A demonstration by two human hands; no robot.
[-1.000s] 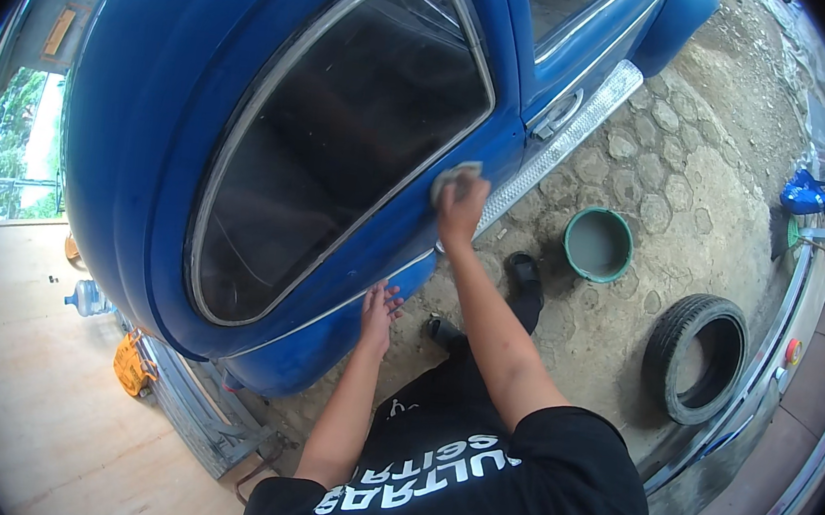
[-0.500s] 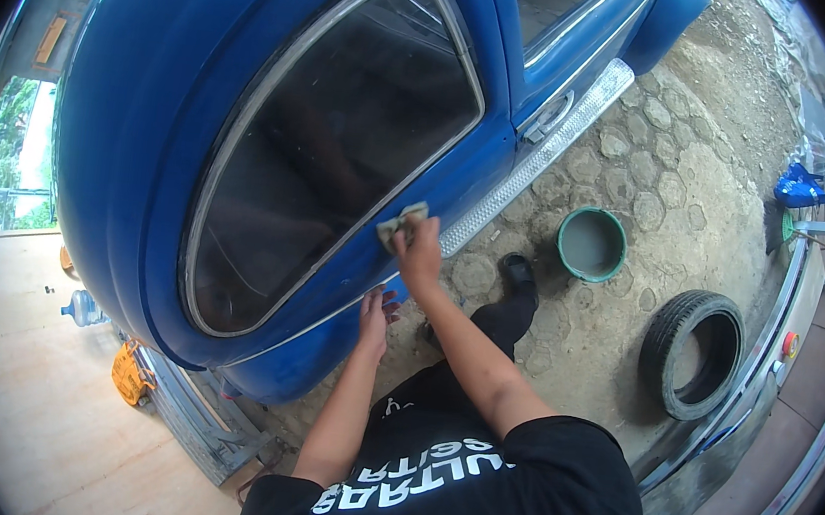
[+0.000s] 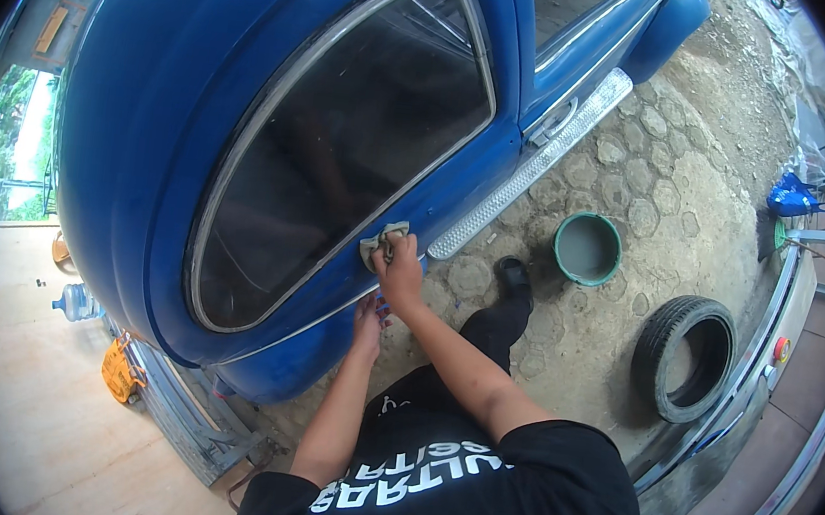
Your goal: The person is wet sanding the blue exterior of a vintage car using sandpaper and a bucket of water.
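A blue car body (image 3: 160, 80) with a chrome-trimmed side window (image 3: 344, 140) fills the upper left. My right hand (image 3: 397, 272) presses a small grey sanding pad (image 3: 381, 242) against the blue panel just below the window's lower right corner. Just beneath it, my left hand (image 3: 368, 321) rests flat on the lower panel, fingers spread, holding nothing.
A ribbed metal running board (image 3: 533, 165) runs along the car's side. On the stone paving stand a green bucket (image 3: 587, 248) and a black tyre (image 3: 686, 357). A water bottle (image 3: 78, 301) and a yellow jack stand (image 3: 122, 370) sit at the lower left.
My right hand has slid the pad down and to the left along the panel beneath the window, closer to my left hand, which stays in place.
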